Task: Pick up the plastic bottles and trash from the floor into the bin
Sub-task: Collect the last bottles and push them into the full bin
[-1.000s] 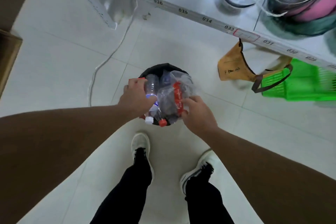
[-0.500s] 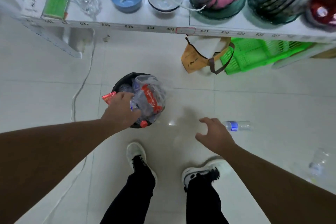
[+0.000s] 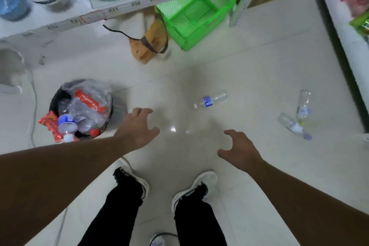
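A clear plastic bottle with a blue label lies on its side on the pale tiled floor, ahead of both hands and well apart from them. Two more clear bottles lie touching, farther right near the shelving. The round black bin, heaped with bottles and red wrappers, stands at left. The left hand and right hand hover empty, fingers spread apart. The nearest bottle is best gripped around its middle, since it would likely roll.

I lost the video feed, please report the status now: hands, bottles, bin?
Left hand and right hand open, empty. Three bottles on floor: one ahead, two at right. Bin overfull. Path clear.
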Available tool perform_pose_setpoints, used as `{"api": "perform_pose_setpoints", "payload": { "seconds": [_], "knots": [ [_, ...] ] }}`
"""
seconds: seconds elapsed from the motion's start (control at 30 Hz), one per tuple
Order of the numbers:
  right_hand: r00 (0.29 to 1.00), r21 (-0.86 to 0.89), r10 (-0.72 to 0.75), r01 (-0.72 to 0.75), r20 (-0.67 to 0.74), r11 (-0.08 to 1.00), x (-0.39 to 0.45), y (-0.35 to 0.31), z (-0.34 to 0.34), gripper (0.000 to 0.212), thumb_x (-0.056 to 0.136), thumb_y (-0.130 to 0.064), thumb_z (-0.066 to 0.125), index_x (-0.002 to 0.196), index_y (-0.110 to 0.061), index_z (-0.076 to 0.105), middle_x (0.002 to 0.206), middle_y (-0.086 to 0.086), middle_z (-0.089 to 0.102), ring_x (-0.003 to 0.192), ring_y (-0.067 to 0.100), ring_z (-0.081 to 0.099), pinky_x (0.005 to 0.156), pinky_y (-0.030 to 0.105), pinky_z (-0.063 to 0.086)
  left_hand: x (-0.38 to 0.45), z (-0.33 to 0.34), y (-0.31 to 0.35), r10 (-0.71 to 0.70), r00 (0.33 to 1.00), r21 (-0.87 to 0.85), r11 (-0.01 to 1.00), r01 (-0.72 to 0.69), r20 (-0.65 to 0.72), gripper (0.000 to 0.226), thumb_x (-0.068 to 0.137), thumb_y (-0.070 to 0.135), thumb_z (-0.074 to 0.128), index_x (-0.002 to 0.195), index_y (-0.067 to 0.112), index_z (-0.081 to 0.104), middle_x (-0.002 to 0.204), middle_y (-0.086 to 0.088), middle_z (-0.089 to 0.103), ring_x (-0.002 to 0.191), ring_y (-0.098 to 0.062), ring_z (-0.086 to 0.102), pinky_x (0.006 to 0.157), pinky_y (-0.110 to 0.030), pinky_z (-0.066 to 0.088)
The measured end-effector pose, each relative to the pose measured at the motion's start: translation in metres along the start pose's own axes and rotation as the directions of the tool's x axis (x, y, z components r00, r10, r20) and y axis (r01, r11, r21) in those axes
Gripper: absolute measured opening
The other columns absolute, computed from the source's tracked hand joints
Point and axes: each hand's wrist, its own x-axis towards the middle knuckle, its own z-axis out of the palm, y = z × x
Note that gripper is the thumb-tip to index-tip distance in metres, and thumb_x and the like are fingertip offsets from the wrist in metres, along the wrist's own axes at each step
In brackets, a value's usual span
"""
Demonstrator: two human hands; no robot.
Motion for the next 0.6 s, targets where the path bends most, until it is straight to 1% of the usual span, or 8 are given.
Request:
{"api": "perform_pose_setpoints", "payload": {
  "seconds": [0.07, 0.13, 0.2, 0.3, 0.47, 0.6],
  "knots": [
    [0.999, 0.052, 0.043, -0.042, -0.012, 0.998, -0.012, 0.046, -0.014, 0.081, 0.082, -0.044, 0.08, 0.156, -0.033, 0.047, 0.147, 0.004, 0.052, 0.135, 0.028, 0.055, 0.104, 0.038, 0.05, -0.001, 0.022, 0.049, 0.048, 0.998, 0.054, 0.997, -0.05, 0.039, 0.078, 0.086, 0.056, 0.063, 0.157, 0.032, 0.042, 0.159, -0.002, 0.039, 0.146, -0.032, 0.042, 0.113, -0.05, 0.043],
    [0.994, 0.126, 0.092, -0.085, -0.053, 0.988, -0.027, 0.09, -0.028, 0.082, 0.082, -0.045, 0.081, 0.155, -0.034, 0.047, 0.147, 0.004, 0.052, 0.136, 0.027, 0.053, 0.101, 0.037, 0.048, 0.002, 0.041, 0.1, 0.099, 0.992, 0.095, 0.99, -0.106, 0.077, 0.081, 0.083, 0.058, 0.061, 0.157, 0.032, 0.042, 0.159, -0.002, 0.039, 0.144, -0.032, 0.042, 0.113, -0.05, 0.044],
    [0.983, 0.198, 0.154, -0.132, -0.101, 0.971, -0.044, 0.13, -0.04, 0.083, 0.081, -0.046, 0.08, 0.155, -0.035, 0.047, 0.147, 0.002, 0.052, 0.138, 0.027, 0.05, 0.098, 0.036, 0.047, 0.005, 0.058, 0.147, 0.147, 0.984, 0.098, 0.983, -0.157, 0.101, 0.079, 0.085, 0.057, 0.064, 0.157, 0.033, 0.041, 0.159, -0.001, 0.039, 0.144, -0.031, 0.042, 0.112, -0.049, 0.045],
    [0.964, 0.293, 0.231, -0.184, -0.135, 0.938, -0.072, 0.185, -0.049, 0.084, 0.08, -0.048, 0.079, 0.156, -0.037, 0.045, 0.148, 0.0, 0.05, 0.139, 0.026, 0.046, 0.094, 0.035, 0.043, 0.009, 0.08, 0.206, 0.193, 0.975, 0.128, 0.97, -0.207, 0.112, 0.076, 0.088, 0.053, 0.068, 0.157, 0.034, 0.04, 0.157, 0.001, 0.039, 0.143, -0.028, 0.041, 0.107, -0.046, 0.047],
    [0.936, 0.363, 0.33, -0.266, -0.126, 0.893, -0.111, 0.247, -0.049, 0.084, 0.08, -0.047, 0.078, 0.156, -0.037, 0.044, 0.15, -0.001, 0.05, 0.139, 0.025, 0.047, 0.104, 0.041, 0.049, 0.016, 0.104, 0.263, 0.225, 0.967, 0.212, 0.946, -0.247, 0.122, 0.076, 0.088, 0.047, 0.072, 0.155, 0.032, 0.04, 0.151, -0.001, 0.044, 0.14, -0.03, 0.044, 0.108, -0.049, 0.047],
    [0.923, 0.375, 0.375, -0.32, -0.084, 0.87, -0.125, 0.272, -0.044, 0.084, 0.079, -0.046, 0.08, 0.155, -0.036, 0.045, 0.148, -0.001, 0.051, 0.136, 0.025, 0.051, 0.103, 0.041, 0.051, 0.024, 0.113, 0.28, 0.169, 0.977, 0.24, 0.951, -0.196, 0.128, 0.078, 0.087, 0.045, 0.074, 0.156, 0.03, 0.04, 0.149, -0.002, 0.046, 0.135, -0.033, 0.049, 0.103, -0.049, 0.05]
  ]
}}
